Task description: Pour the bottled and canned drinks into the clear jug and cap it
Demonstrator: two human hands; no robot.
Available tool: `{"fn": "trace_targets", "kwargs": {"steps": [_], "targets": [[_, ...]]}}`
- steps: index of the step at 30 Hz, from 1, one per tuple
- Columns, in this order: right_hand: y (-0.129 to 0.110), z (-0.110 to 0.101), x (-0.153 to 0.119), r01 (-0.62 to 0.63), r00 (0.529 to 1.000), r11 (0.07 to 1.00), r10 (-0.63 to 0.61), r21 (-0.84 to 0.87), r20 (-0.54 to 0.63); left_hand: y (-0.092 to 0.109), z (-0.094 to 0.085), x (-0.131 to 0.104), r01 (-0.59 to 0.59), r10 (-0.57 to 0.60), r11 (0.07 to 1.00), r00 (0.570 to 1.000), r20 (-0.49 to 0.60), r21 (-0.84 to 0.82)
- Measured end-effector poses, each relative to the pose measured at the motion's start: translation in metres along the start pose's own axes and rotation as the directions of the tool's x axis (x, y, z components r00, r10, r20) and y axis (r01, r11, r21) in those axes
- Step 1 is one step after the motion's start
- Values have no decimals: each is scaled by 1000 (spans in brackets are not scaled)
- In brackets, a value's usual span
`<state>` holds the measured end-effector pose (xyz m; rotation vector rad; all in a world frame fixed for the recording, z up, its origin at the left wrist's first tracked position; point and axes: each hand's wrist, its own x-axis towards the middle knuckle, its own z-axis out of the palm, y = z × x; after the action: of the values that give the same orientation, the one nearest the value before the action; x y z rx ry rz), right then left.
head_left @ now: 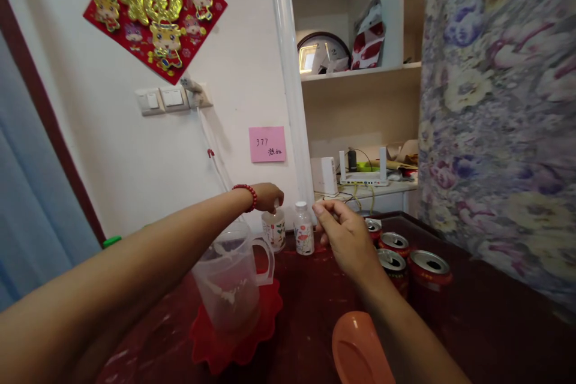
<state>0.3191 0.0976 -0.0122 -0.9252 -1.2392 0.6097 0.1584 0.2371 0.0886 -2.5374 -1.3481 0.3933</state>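
My left hand [269,195], with a red bead bracelet [249,193] on the wrist, reaches over a clear patterned jar [274,233]. Its fingers point down and are closed at the jar's mouth, around something small and whitish that I cannot make out. To the right of the jar stands a small white-capped bottle [304,234] with a red flower print. My right hand [344,237] is just right of this bottle, apart from its cap. Thumb and fingers are pinched together there; what they hold, if anything, is hidden.
A clear plastic pitcher [229,294] stands on a red scalloped plate [270,306] under my left forearm. Several opened red cans [429,270] are beside my right forearm. An orange plastic item [357,342] lies in front. A white router [363,177] sits on the shelf behind.
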Motion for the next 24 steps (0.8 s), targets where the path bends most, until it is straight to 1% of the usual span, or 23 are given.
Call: {"fn": "trace_targets", "kwargs": {"steps": [4,7,10,13,15,17,18,19,20,21,22,23,24], "targets": [[7,3,0,51,998,986,-45,-157,38,3,-40,-44,-50,47,998,988,-144,-22],[2,6,-3,104,992,965,-83,-240,95,12,-62,-78,-78,59,995,970,-235,-69],[-11,8,-10,124,985,955,-84,-271,153,28,-72,-108,-138,80,977,943,-322,-164],[-28,7,-18,138,967,960,-77,-243,244,40,-70,-133,-199,76,946,904,-420,-257],[-38,7,-22,108,949,982,-56,-153,311,43,-61,-149,-231,36,915,862,-506,-329],[-45,8,-25,36,933,999,-25,-24,359,43,-44,-163,-282,-40,861,793,-608,-423],[-48,10,-27,-5,928,999,-9,36,371,42,-33,-170,-316,-89,819,756,-649,-480],[-51,12,-29,-40,926,995,3,91,377,42,-19,-177,-352,-138,764,730,-670,-541],[-53,15,-31,-70,924,988,11,141,383,44,-5,-183,-374,-195,690,729,-656,-620],[-55,19,-34,-95,919,978,14,187,394,47,10,-189,-382,-237,594,758,-608,-708],[-55,23,-37,-117,912,966,13,231,410,52,26,-194,-391,-241,465,807,-539,-794],[-55,27,-41,-139,902,953,10,269,431,57,40,-198,-402,-201,315,857,-474,-860],[-54,32,-44,-156,889,943,4,294,459,63,54,-201,-391,-144,177,898,-416,-903]]}}
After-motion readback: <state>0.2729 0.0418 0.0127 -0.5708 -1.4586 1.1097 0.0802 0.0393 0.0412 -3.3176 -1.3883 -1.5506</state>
